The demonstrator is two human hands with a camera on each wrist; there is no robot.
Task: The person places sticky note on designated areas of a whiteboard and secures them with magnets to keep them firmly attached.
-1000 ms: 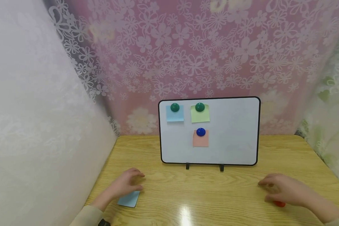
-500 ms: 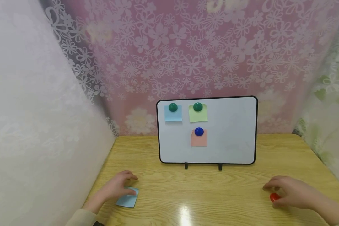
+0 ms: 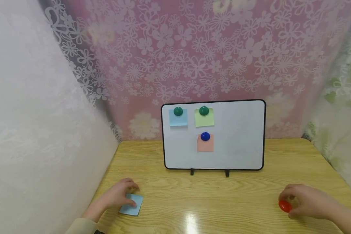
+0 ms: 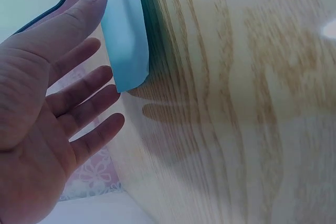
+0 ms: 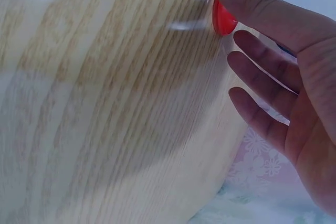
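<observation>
On the table's left, a light blue sticky note [image 3: 131, 205] lies under the thumb of my left hand [image 3: 116, 195]. Its fingers reach past the note's far side, loosely bent; in the left wrist view the thumb [image 4: 86, 6] is at the note's edge [image 4: 126, 40], and whether it touches cannot be told. At the right, my right hand [image 3: 308, 200] has thumb and forefinger on either side of a round red magnet [image 3: 285, 206], pinching it at the tabletop. The right wrist view shows the magnet [image 5: 224, 18] by the thumb tip; the forefinger is mostly hidden there.
A whiteboard [image 3: 240, 136] stands on black feet at the back. On it a blue note [image 3: 178, 121] and a green note [image 3: 204, 122] hang under green magnets, with a pink note [image 3: 205, 147] below under a blue magnet [image 3: 205, 136]. Patterned cloth surrounds the wooden table [image 3: 210, 201].
My left hand has drawn back and down over the blue note. The right hand has shifted right and lowered, its thumb and forefinger closing about the red magnet, which shows more now.
</observation>
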